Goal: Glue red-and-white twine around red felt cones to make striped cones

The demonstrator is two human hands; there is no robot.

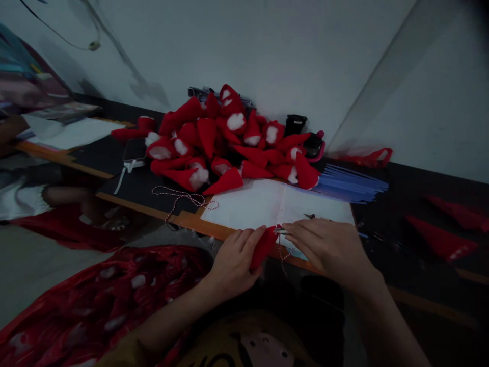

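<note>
My left hand is closed round a small red felt cone near the table's front edge, its tip pointing up and right. My right hand grips a small metal tool, whose end touches the tip of the cone. From that tip a thin red-and-white cord hangs down. Under and behind my hands lies white paper. What the tool's end holds is too small to tell.
Behind the paper rises a pile of red cones stuffed with white. Blue strips lie right of it, a phone left, and looped cord in front. A red bag stands lower left. Another person's arm shows at left.
</note>
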